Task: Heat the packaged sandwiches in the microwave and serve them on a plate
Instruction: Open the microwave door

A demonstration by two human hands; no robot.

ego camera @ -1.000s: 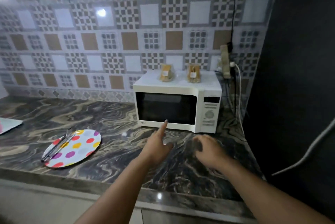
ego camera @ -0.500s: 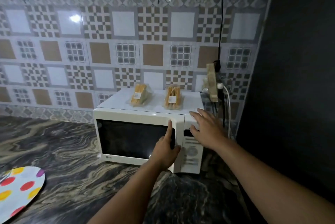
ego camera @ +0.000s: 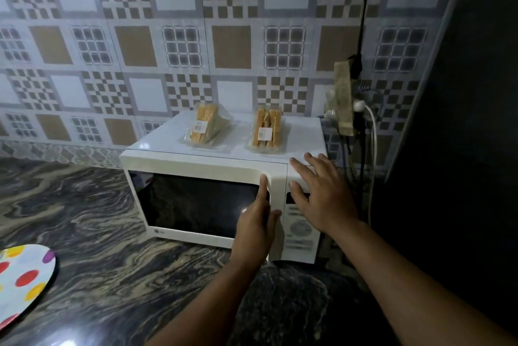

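A white microwave (ego camera: 196, 160) stands on the marbled counter against the tiled wall. Two packaged sandwiches lie on its top: the left one (ego camera: 206, 128) tilted, the right one (ego camera: 266, 131) straighter. My left hand (ego camera: 256, 225) is at the right edge of the microwave door (ego camera: 196, 202). Its forefinger runs up along the handle groove and its thumb hooks the door's edge. My right hand (ego camera: 319, 194) lies spread and flat over the microwave's top right corner and control panel. A polka-dot plate (ego camera: 25, 278) shows at the lower left.
A power strip (ego camera: 343, 101) with plugs and cables hangs on the wall just right of the microwave. A dark wall or cabinet side (ego camera: 462, 121) closes off the right. The marbled counter (ego camera: 98, 233) stretches left of the microwave.
The view has come closer to the microwave. My left hand has settled on the door's right edge, and my right hand has spread over the top right corner.
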